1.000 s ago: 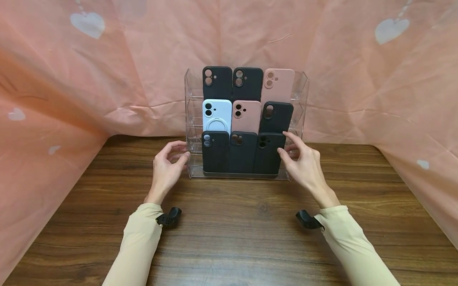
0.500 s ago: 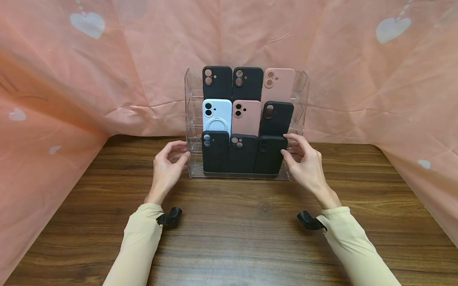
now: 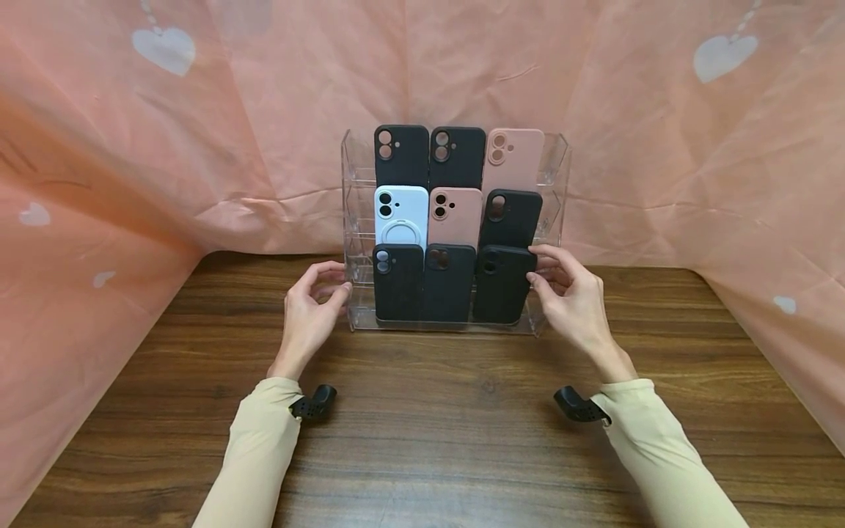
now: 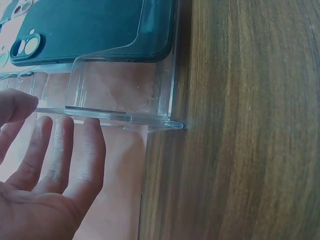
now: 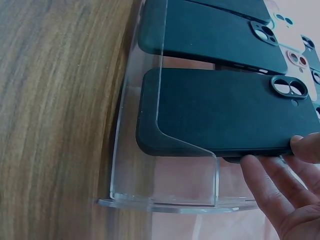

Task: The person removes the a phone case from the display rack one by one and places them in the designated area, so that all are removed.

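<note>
A clear tiered display stand (image 3: 551, 209) holds phone cases in three rows. My right hand (image 3: 574, 304) pinches the upper right edge of the black phone case (image 3: 505, 286) at the right of the bottom row. In the right wrist view, this phone case (image 5: 215, 110) sits behind the stand's low front lip, a narrow gap from the black case beside it (image 5: 215, 37). My left hand (image 3: 313, 312) holds the stand's left side, with thumb and fingertips at the clear side panel (image 4: 115, 117).
Above the bottom row stand a white case with a ring (image 3: 401, 213), a pink case (image 3: 455, 216) and a black case (image 3: 511, 216). Two black cases and another pink case (image 3: 515, 161) fill the top row. A pink curtain (image 3: 290, 110) hangs behind the wooden table (image 3: 422, 411).
My right hand has slid the bottom right black case rightward, opening a gap beside the middle one. The middle case tipped briefly and leans back again. My left hand stays put.
</note>
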`<action>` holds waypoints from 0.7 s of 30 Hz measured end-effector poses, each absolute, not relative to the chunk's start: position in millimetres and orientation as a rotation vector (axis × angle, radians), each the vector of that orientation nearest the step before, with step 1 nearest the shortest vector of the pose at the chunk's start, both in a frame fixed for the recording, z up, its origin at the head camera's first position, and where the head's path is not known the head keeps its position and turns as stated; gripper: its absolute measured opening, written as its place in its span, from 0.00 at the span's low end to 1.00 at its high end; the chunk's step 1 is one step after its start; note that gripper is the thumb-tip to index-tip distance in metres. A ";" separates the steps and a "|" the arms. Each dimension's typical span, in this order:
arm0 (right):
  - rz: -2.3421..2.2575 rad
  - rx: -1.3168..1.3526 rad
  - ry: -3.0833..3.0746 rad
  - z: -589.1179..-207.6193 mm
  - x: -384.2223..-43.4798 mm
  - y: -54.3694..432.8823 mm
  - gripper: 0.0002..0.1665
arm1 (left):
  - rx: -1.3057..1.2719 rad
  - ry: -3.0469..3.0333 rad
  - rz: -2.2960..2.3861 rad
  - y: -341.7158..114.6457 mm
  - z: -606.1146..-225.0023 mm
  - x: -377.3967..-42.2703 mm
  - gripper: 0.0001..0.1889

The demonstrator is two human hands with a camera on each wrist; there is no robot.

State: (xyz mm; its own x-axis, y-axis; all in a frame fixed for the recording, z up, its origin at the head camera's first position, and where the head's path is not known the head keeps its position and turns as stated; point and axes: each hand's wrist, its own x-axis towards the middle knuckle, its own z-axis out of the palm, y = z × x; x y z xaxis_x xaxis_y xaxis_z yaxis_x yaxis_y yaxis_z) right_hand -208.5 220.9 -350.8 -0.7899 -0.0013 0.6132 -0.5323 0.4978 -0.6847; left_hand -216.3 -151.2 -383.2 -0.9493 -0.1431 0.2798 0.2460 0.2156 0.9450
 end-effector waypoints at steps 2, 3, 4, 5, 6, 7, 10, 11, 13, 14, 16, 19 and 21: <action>1.289 0.440 -2.182 -348.9 -208.2 221.8 0.26 | -0.095 -2.190 -1.793 -151.3 -383.4 -216.3 0.15; 1.298 0.441 -2.175 -347.7 -207.9 222.0 0.26 | -0.095 -2.191 -1.794 -151.1 -383.3 -216.0 0.15; 1.312 0.446 -2.166 -346.4 -207.8 222.2 0.26 | -0.097 -2.192 -1.794 -151.1 -383.2 -216.0 0.15; 1.329 0.450 -2.157 -345.0 -207.5 222.4 0.26 | -0.097 -2.192 -1.794 -151.0 -383.2 -216.1 0.15; 1.347 0.454 -2.148 -343.6 -207.2 222.5 0.26 | -0.096 -2.195 -1.793 -151.1 -383.2 -216.1 0.15; 1.357 0.453 -2.142 -342.2 -206.8 222.9 0.26 | -0.094 -2.198 -1.793 -151.1 -383.2 -216.1 0.15; 1.397 0.448 -2.127 -338.0 -205.3 224.0 0.26 | -0.087 -2.211 -1.794 -151.2 -383.4 -215.8 0.16; 1.410 0.448 -2.120 -336.7 -204.8 224.4 0.25 | -0.085 -2.215 -1.794 -151.3 -383.5 -215.8 0.16; 1.428 0.449 -2.109 -334.0 -203.8 225.5 0.25 | -0.084 -2.219 -1.794 -151.3 -383.6 -215.9 0.16; 1.444 0.456 -2.101 -332.5 -203.3 226.0 0.25 | -0.086 -2.217 -1.794 -151.4 -383.6 -216.0 0.16; 1.483 0.473 -2.078 -329.6 -202.6 227.2 0.25 | -0.089 -2.213 -1.794 -151.5 -383.5 -216.1 0.16; 1.562 0.513 -2.043 -325.6 -201.0 230.3 0.25 | -0.096 -2.205 -1.796 -151.5 -383.5 -216.5 0.15; 1.618 0.533 -2.020 -323.4 -199.8 232.6 0.26 | -0.097 -2.207 -1.795 -151.5 -383.9 -216.6 0.15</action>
